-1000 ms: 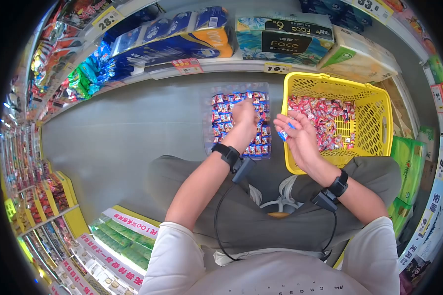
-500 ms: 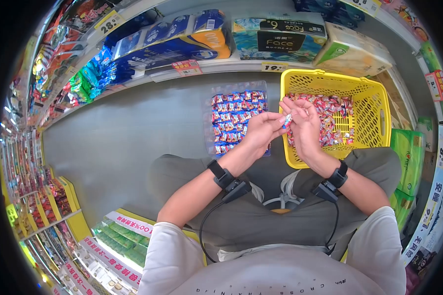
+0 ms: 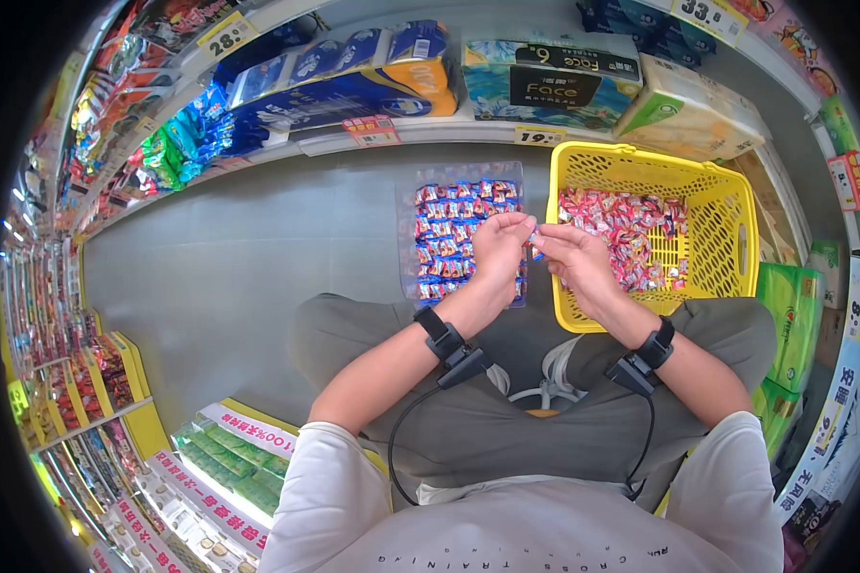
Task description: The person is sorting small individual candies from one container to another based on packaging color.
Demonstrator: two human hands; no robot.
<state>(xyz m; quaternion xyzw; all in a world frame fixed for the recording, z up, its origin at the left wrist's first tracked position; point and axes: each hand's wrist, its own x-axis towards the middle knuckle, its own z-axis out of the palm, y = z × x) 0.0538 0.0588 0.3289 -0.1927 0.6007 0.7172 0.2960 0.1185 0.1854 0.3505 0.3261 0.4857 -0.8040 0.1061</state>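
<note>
A small wrapped candy (image 3: 536,253) is pinched between my two hands, over the gap between the tray and the basket. My left hand (image 3: 499,256) has its thumb and index finger closed on one side of it. From the other side, my right hand (image 3: 583,267) grips it with its fingertips. Under and beside my left hand lies a clear plastic tray (image 3: 406,205) holding neat rows of blue-and-red wrapped candies (image 3: 440,231). Below my right hand stands a yellow basket (image 3: 750,239) with a loose pile of pink-and-red wrapped candies (image 3: 626,215).
Shelves ahead carry blue tissue packs (image 3: 354,72), a teal tissue box pack (image 3: 554,84) and a cream pack (image 3: 688,105). Green packs (image 3: 788,315) stand at the right. Snack shelves (image 3: 67,372) line the left, and grey floor (image 3: 248,248) lies between.
Both hands have shifted slightly left and down. The right hand's raised fingers have lowered and curled toward the candy, and both hands now meet at it.
</note>
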